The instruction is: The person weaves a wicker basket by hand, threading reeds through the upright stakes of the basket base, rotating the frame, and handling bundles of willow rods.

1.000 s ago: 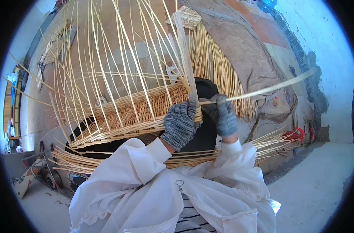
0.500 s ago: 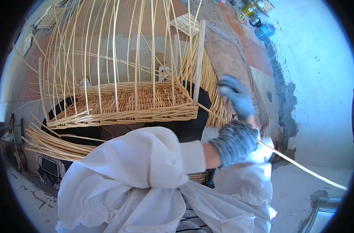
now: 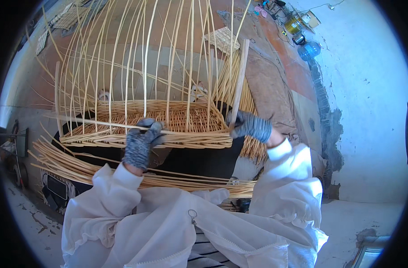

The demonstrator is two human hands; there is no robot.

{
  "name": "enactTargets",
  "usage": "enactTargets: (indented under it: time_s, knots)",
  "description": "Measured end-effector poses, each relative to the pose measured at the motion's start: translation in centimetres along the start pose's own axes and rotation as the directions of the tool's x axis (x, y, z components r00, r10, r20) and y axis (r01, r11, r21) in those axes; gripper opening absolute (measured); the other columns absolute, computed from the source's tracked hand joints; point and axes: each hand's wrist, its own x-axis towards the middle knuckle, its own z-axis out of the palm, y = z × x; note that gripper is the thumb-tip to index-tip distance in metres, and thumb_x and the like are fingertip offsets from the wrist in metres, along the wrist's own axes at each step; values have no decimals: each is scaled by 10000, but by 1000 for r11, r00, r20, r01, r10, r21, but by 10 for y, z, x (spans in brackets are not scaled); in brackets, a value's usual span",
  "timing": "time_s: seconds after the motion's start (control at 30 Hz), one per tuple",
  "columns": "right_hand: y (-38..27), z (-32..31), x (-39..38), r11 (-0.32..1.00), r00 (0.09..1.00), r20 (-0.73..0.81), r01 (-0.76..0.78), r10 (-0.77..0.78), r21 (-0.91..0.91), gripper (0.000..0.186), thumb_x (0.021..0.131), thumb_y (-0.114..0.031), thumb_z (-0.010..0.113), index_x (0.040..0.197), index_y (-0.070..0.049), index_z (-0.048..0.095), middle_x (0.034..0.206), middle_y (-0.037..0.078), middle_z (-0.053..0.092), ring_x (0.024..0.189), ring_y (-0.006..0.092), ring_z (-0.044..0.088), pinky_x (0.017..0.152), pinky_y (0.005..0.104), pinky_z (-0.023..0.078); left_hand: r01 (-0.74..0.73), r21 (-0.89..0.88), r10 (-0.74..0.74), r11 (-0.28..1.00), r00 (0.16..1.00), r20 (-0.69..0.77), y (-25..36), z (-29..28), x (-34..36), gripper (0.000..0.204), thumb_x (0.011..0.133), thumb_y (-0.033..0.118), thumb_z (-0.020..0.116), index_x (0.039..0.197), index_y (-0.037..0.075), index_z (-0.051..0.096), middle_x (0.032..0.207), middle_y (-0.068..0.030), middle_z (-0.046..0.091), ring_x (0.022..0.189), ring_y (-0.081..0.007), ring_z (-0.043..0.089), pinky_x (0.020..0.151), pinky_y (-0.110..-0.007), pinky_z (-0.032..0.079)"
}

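A partly woven wicker basket [image 3: 159,141] lies before me, with a low woven wall and tall upright willow stakes [image 3: 145,58]. My left hand [image 3: 143,143], in a grey knit glove, is closed on a pale willow rod [image 3: 85,121] at the front rim. That rod runs in front of several stakes, its free end pointing left. At the front right corner, my gloved right hand [image 3: 252,127] is closed around the foot of a flat wooden corner post [image 3: 241,82]. The post and rim hide some of its fingertips.
A bundle of loose rods [image 3: 199,184] lies between the basket and my body. More rods [image 3: 253,100] lie beyond the right corner, beside a brown cloth [image 3: 273,89]. A blue water bottle [image 3: 309,51] stands by the wall. Another wooden post [image 3: 58,98] rises at the left corner.
Both hands were right of the basket, with the rod trailing off to the right. The rod now lies leftward along the front rim; my left hand has moved left and my right hand onto the corner.
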Motion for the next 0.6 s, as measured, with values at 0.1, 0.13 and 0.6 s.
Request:
enactTargets:
  time_s: [0.1, 0.13, 0.6]
  knots:
    - [20, 15, 0, 996, 986, -166, -28, 13, -87, 372, 610, -78, 806, 845, -62, 518, 718, 13, 505, 675, 134, 492, 620, 263, 436, -246, 315, 206, 917, 966, 155, 20, 5, 17, 122, 834, 46, 627, 804, 72, 512, 717, -17, 527, 762, -124, 599, 597, -225, 547]
    - [25, 21, 1, 978, 958, -288, -69, 10, -195, 373, 613, -126, 814, 846, -39, 537, 728, 51, 521, 686, 156, 494, 635, 279, 443, -453, 360, 329, 816, 875, 355, 34, 18, 25, 150, 816, 24, 643, 794, 72, 502, 723, -12, 525, 756, -119, 598, 611, -213, 552]
    - [54, 86, 18, 993, 453, -884, 25, -113, -114, 235, 660, -47, 679, 879, -14, 600, 794, 151, 584, 762, 322, 581, 717, 366, 479, 408, -307, -128, 860, 754, 644, -5, 222, 151, 631, 882, 434, 505, 1235, -83, 424, 1068, -227, 594, 1012, -332, 578, 905, -395, 478]
